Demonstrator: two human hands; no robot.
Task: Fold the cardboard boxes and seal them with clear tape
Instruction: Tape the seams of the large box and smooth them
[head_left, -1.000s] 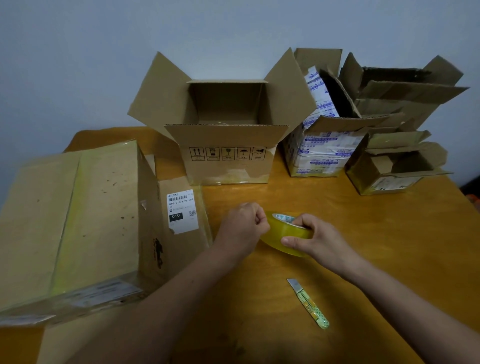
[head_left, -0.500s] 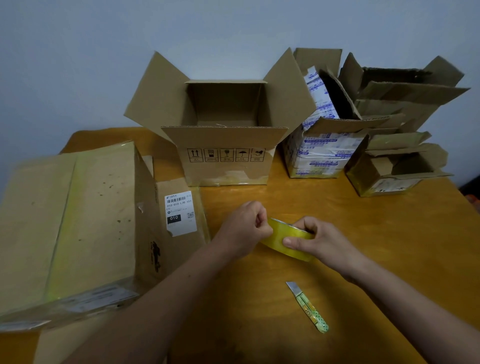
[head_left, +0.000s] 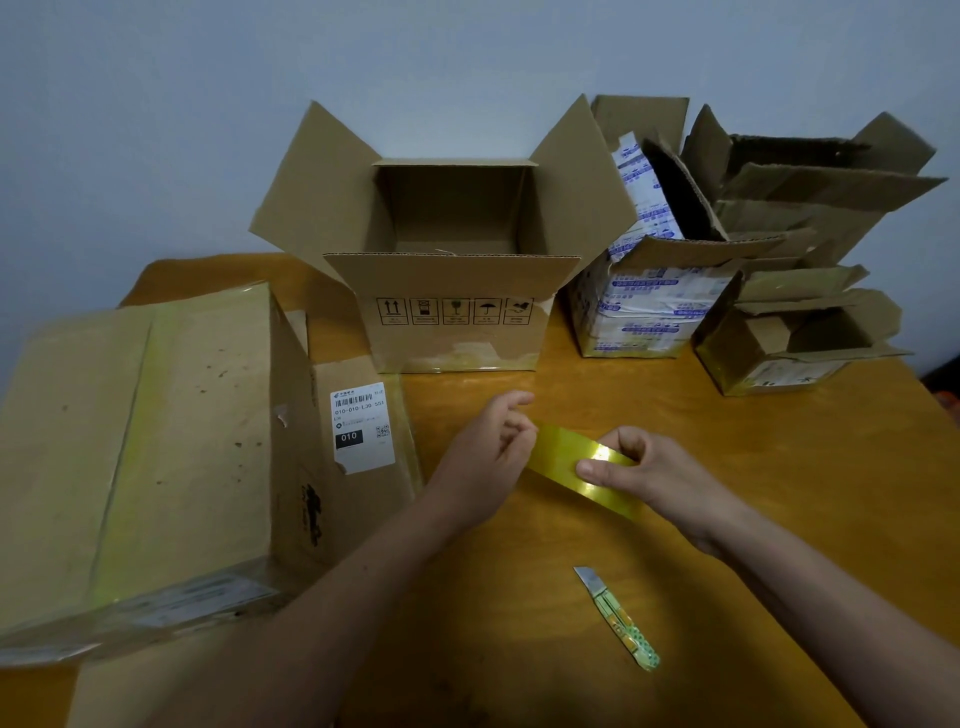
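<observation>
**Tape held between both hands above the desk**

We held the tape roll (head_left: 566, 460) between our two hands over the wooden desk (head_left: 753, 457). Our left hand (head_left: 480, 462) had its fingers (head_left: 514, 402) curled together and pinched on the near-left end of the yellowish clear tape. Our right hand (head_left: 657, 480) gripped the other end, with the thumb pressed flat on the outer face and the other fingers (head_left: 628, 441) hooked over the far edge. A flat, glossy band of tape showed between the two sets of fingers. We could not tell where the roll ended and any pulled-out strip began.

A small utility knife (head_left: 618, 621) with a green patterned handle lay on the desk, nearer to us than the right fingers, its blade pointing back toward them. Straight beyond the left fingers stood an open cardboard box (head_left: 452, 332), its four flaps spread outward. To the left of the left fingers lay a large taped carton (head_left: 156, 441) with a tape seam along its upper face. A white shipping label (head_left: 362, 427) sat on the panel between that carton and the fingers. Beyond the right fingers stood a box wrapped in blue-printed tape (head_left: 647, 312). Farther right sat a small open box (head_left: 779, 358), with torn open boxes (head_left: 810, 197) piled behind it.
</observation>
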